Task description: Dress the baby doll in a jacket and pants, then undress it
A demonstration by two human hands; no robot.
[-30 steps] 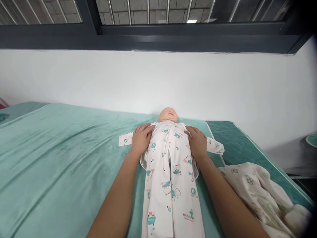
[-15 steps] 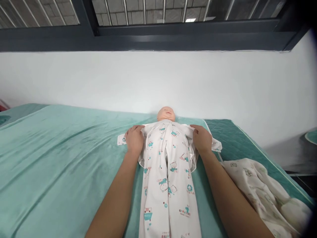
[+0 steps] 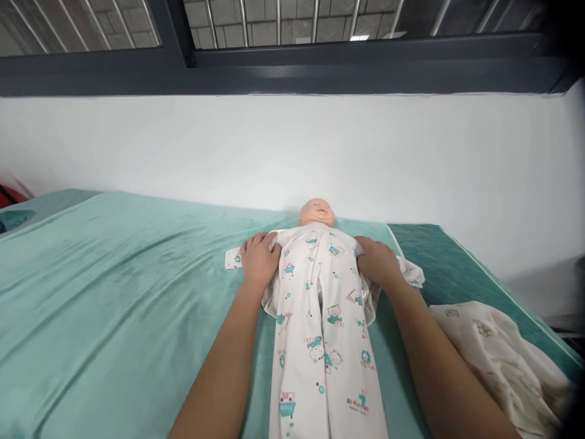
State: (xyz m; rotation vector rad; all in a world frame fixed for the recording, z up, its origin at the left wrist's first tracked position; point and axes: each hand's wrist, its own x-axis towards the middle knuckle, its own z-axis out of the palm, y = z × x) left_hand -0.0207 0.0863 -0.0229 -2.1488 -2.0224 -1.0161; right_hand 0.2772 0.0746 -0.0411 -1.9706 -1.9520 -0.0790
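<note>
Wider apart than a second ago, the left hand (image 3: 259,263) and right hand (image 3: 380,264) curl partly around the edges of the printed garment (image 3: 297,341) on the doll (image 3: 316,211), mid-bed, seemingly straightening cloth; grip is unclear. Further adjusting calls for even tension.

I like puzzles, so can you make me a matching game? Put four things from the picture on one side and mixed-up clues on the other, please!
Things:
1. doll's head
2. left hand
3. crumpled cloth
4. window frame

Clues:
A. dark, above the white wall
B. in folds on the dark green cover
C. showing just past the top of the printed clothes
D. on the sleeve at the picture's left

Right pairs: 1-C, 2-D, 3-B, 4-A
</note>
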